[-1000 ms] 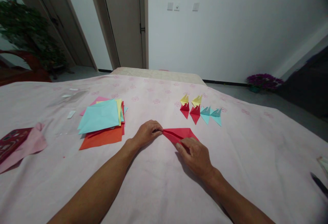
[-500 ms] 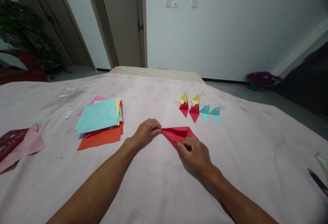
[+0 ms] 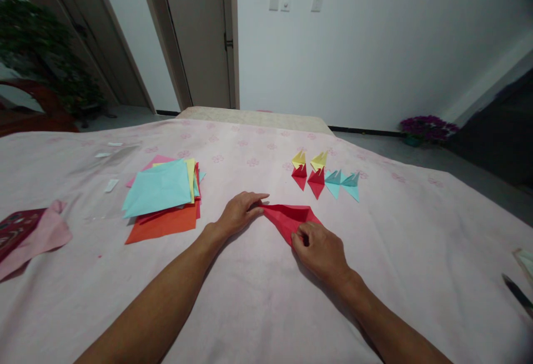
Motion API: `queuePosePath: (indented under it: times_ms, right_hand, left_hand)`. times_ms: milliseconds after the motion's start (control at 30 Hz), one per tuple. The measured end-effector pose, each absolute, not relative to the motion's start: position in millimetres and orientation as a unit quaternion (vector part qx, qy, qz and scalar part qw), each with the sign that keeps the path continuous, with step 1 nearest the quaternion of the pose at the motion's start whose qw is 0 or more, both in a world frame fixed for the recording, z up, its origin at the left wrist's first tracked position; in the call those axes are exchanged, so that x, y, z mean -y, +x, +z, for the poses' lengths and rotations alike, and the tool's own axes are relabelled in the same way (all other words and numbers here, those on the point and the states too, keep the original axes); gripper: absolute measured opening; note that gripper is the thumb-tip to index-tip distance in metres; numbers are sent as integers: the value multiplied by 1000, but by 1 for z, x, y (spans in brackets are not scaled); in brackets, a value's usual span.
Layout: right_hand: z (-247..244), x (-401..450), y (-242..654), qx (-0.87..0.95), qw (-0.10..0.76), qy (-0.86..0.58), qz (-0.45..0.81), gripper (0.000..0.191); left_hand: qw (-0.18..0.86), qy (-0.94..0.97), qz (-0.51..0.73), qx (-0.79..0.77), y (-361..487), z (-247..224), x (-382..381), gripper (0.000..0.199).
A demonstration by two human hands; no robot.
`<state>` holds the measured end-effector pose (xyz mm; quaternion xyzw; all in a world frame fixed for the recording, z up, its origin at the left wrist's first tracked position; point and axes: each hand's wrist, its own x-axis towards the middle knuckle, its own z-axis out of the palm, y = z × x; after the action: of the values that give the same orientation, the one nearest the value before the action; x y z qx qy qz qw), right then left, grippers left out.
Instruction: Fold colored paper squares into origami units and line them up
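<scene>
A partly folded red sheet of origami paper lies on the cloth between my hands, its upper layer lifted a little along the far edge. At its left tip, my left hand pinches the corner, with the index finger stretched out above it. My right hand is curled over the near right side, thumb and fingers closed on that edge. Beyond the sheet stand small folded paper cranes: red ones, yellow ones and light blue ones.
Left of my arms lies a pile of coloured paper squares, light blue on top. Clear plastic wrappers and a dark red packet on pink paper are farther left. A black pen-like object rests at the right edge.
My left index finger has straightened out past the paper's corner. My right hand has shifted slightly right along the near edge of the red paper.
</scene>
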<state>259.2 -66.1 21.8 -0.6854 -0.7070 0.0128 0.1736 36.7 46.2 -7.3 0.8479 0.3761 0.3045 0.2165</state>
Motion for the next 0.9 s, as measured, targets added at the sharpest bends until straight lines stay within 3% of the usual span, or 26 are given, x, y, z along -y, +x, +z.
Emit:
queuePosePath:
  times_ms: [100,233,433,667,900]
  right_hand:
    - [22,67,260,713,170,-681,-7,18]
    - [20,67,261,716,173,-676,-26,18]
    - [25,67,259,676,204,-706,49,14]
    - [25,67,258,711,213,-665,83,56]
    - [19,64,264,691,211,-686,87,48]
  left_hand:
    - [211,863,292,-354,37,-8,-48,20]
    - [206,860,293,-363,37,-9,-49,16]
    - [187,851,279,-405,43,-7,-48,12]
    - [176,842,272,-432,47,-4,-46,9]
    - [149,849,259,-436,48,-3,-45,7]
